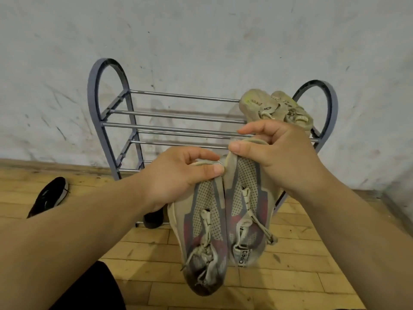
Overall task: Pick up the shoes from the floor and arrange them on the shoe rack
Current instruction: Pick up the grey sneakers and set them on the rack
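Left grip (pixel 185 171) pinches the heel of the left sneaker (pixel 205 231), right grip (pixel 274 153) the right sneaker (pixel 245 215); rack (pixel 178 113) rails open toward 11 o'clock, tan pair (pixel 274 108), apparently touching, at its 1 o'clock edge.

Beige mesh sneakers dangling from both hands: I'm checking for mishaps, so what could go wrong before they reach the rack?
1. The left hand and right hand only pinch the beige mesh sneakers at the heels, so one could slip.
2. Their loose laces may snag the grey metal shoe rack's rails.
3. Toes could drop between its spaced rods.
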